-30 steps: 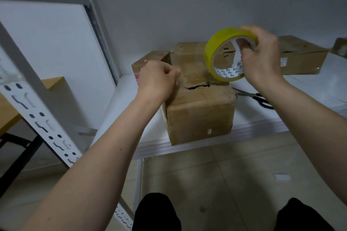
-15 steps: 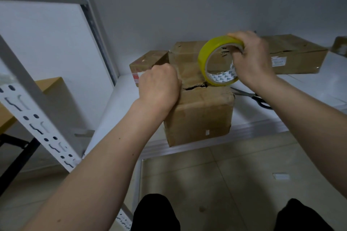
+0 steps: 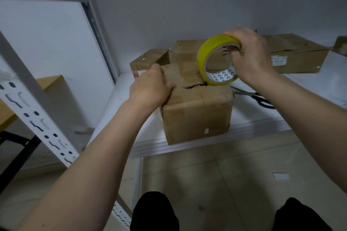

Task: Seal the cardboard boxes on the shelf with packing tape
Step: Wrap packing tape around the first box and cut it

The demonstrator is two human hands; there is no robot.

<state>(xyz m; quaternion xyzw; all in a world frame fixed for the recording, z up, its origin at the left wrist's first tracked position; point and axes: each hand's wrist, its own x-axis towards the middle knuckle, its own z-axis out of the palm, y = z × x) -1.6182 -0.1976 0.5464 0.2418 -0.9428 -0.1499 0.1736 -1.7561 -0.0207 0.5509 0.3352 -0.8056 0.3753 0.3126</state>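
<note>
Here, front box: a worn cardboard box (image 3: 197,112) stands at the front edge of the white shelf (image 3: 319,84), its top flaps meeting along a ragged dark gap that shows open near the middle.
Left hand: the left hand (image 3: 150,88) lies on the top left corner of this box, knuckles up, fingers curled down against the cardboard; whether they pinch a tape end cannot be told, since the fingertips are hidden.
Right hand: the right hand (image 3: 249,58) grips the yellow tape roll (image 3: 217,62), fingers curled over the top rim and into the core.
Tape roll: it stands on edge, tilted, its lower rim touching or just above the box top beside the gap; the inner core shows a white lining with small dark triangles.
Boxes behind: a small box with a red label (image 3: 148,60) sits at the back left, and a taller box (image 3: 185,50) sits just beside it, partly hidden by the roll.
Flat box: a long low box (image 3: 298,52) lies at the back right, with a white label on its front side.
Scissors: black-handled scissors (image 3: 257,96) lie on the shelf just right of the front box, partly under the right forearm.
Surroundings: a perforated white shelf upright (image 3: 33,116) slants across the left, above a tiled floor (image 3: 225,174).
</note>
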